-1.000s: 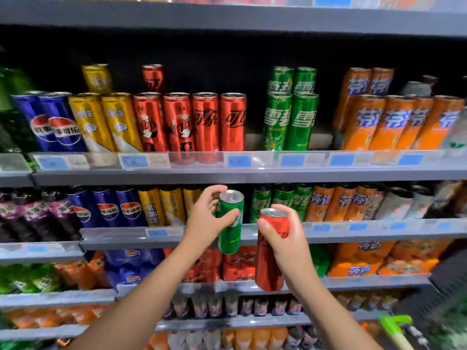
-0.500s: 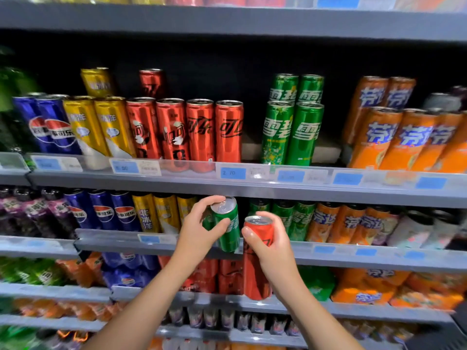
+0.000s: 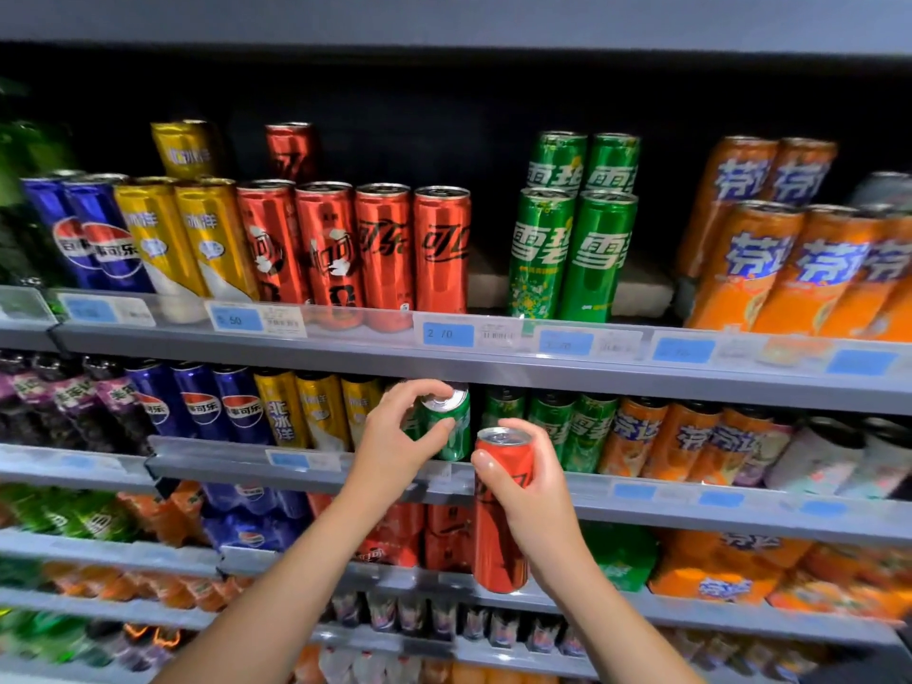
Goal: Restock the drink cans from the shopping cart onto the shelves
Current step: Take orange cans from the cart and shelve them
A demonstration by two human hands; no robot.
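**Two cans at the second shelf**

Left hand curled round a green can, thumb across its front, fingers over the rim; the can stood tilted at the second shelf lip, in the gap between yellow cans at 9 o'clock and green shelf cans at 3 o'clock. Right hand gripped a red can upright, at 5 o'clock of the green one, in front of the shelf edge, apart from it.

Open gap between red cans and green cans.
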